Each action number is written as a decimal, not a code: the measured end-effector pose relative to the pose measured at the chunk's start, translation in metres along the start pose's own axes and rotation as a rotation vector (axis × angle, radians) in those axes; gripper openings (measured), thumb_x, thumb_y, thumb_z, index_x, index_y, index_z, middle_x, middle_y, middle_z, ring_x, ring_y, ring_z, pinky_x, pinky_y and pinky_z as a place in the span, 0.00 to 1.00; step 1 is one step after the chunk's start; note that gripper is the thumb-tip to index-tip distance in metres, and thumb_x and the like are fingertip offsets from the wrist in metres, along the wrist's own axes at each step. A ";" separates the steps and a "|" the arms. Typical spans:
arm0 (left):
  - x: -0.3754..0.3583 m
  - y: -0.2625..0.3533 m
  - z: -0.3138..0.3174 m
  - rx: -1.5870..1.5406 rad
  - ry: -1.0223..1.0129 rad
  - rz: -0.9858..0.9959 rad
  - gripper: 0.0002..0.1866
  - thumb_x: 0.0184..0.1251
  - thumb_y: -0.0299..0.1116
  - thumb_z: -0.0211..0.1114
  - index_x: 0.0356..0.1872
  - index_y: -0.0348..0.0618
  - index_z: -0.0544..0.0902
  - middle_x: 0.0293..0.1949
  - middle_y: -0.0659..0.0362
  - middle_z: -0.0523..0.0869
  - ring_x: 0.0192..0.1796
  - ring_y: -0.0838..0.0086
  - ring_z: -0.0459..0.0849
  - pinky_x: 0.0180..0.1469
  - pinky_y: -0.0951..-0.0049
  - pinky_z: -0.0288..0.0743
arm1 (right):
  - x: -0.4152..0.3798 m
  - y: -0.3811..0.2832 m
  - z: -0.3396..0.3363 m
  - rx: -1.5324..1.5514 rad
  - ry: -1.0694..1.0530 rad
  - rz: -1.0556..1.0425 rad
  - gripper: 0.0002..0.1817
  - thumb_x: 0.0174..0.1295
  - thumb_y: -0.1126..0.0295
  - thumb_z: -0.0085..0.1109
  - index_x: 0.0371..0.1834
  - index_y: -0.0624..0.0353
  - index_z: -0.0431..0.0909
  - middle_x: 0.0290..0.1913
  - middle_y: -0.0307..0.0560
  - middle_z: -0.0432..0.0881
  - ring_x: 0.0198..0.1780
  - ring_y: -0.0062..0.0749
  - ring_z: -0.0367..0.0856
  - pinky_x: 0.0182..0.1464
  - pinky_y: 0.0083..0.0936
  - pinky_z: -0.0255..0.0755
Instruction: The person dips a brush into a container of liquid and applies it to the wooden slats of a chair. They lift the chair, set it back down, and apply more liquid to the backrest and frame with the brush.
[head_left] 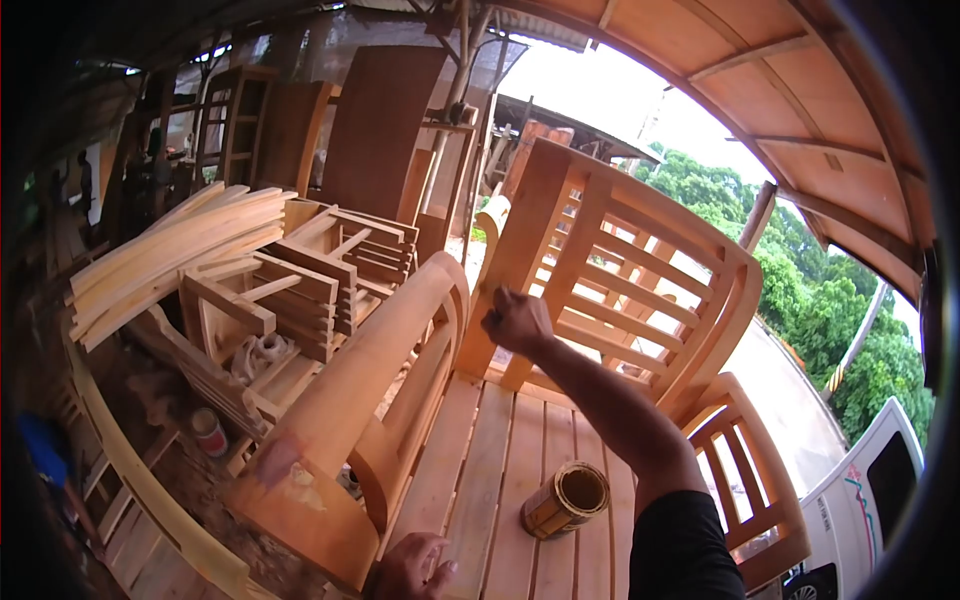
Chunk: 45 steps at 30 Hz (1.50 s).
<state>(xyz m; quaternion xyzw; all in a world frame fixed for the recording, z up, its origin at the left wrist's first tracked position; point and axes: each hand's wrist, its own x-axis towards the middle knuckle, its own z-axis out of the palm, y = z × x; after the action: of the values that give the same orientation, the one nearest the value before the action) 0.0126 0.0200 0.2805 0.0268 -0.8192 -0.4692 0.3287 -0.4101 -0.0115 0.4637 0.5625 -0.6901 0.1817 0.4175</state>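
A slatted wooden bench fills the middle of the view, with a tall slatted backrest and a broad curved armrest. My right hand is closed against the wide upright board at the left side of the backrest; whatever its fingers hold, if anything, is hidden. Low in the view, my left hand rests by the seat slats near the armrest's front end, fingers loosely apart and holding nothing visible. On the seat below my right forearm stands an opened tin can with brown stains round its rim.
Unfinished wooden frames and a stack of pale curved slats stand at the left. A second can is down there too. Large brown panels lean behind. To the right are another slatted armrest and a white van.
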 end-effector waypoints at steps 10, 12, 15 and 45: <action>0.005 0.005 0.000 -0.023 0.007 0.018 0.14 0.70 0.32 0.70 0.51 0.36 0.82 0.42 0.44 0.84 0.42 0.52 0.85 0.45 0.57 0.80 | 0.134 0.053 -0.087 -0.068 0.275 0.083 0.13 0.63 0.60 0.64 0.40 0.58 0.79 0.29 0.60 0.86 0.34 0.57 0.88 0.37 0.51 0.84; 0.005 0.006 -0.001 -0.036 0.005 -0.001 0.14 0.70 0.32 0.70 0.51 0.35 0.82 0.41 0.45 0.84 0.41 0.52 0.85 0.44 0.57 0.80 | 0.125 0.051 -0.080 -0.175 0.267 0.019 0.13 0.64 0.61 0.62 0.42 0.58 0.76 0.31 0.58 0.86 0.33 0.56 0.88 0.35 0.50 0.83; 0.004 0.005 -0.001 -0.056 -0.041 -0.062 0.14 0.70 0.32 0.70 0.50 0.36 0.82 0.41 0.45 0.84 0.41 0.53 0.85 0.43 0.58 0.80 | 0.038 0.038 -0.024 -0.223 -0.102 -0.035 0.15 0.65 0.61 0.60 0.48 0.59 0.75 0.46 0.63 0.85 0.42 0.55 0.88 0.37 0.50 0.84; 0.009 -0.002 0.010 0.061 -0.110 -0.080 0.17 0.64 0.29 0.70 0.53 0.38 0.82 0.48 0.49 0.85 0.45 0.60 0.86 0.47 0.66 0.83 | -0.150 -0.040 -0.225 0.425 -1.089 0.616 0.13 0.57 0.61 0.70 0.37 0.60 0.85 0.35 0.50 0.89 0.38 0.38 0.86 0.44 0.36 0.79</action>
<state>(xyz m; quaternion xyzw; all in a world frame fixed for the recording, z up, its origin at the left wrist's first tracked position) -0.0010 0.0233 0.2802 0.0436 -0.8481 -0.4576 0.2634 -0.2865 0.2323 0.4696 0.4208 -0.8812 0.1145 -0.1824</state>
